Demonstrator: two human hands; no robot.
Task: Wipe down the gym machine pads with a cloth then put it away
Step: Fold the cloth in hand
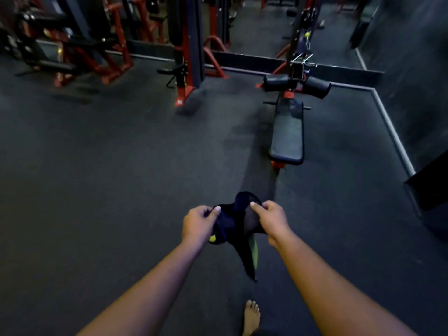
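Dark cloth [234, 223] with yellow-green trim, bunched, held up in the air between both hands, low centre of view, above the floor. One tail of it hanging down toward the bare foot [251, 317] at bottom edge. Small yellow spot on the cloth's lower left side, next to the left palm.

Left hand [199, 223] gripping the cloth's left edge, thumb on top, fingers curled under. Right hand [272, 219] pinching the cloth's right edge, thumb pressed on the fabric, fingers folded beneath. Both forearms bare, stretched forward from the bottom corners.

Beyond the hands, well apart: black padded bench [288, 134] on a red frame, lying lengthwise away from the viewer, right of centre. At its far end, two black roller pads [297, 84], one either side of the upright post. No contact between cloth and any pad.

Left of the bench: red and dark upright machine column [188, 57] standing on the floor. Far left: cluster of red-framed machines [72, 44], blurred, details unreadable.

Dark rubber floor [109, 166] throughout. Pale skirting strip [392, 132] along the right side, bending at the corner behind the bench. Dark box-like shape [431, 185] at right edge, unclear what.
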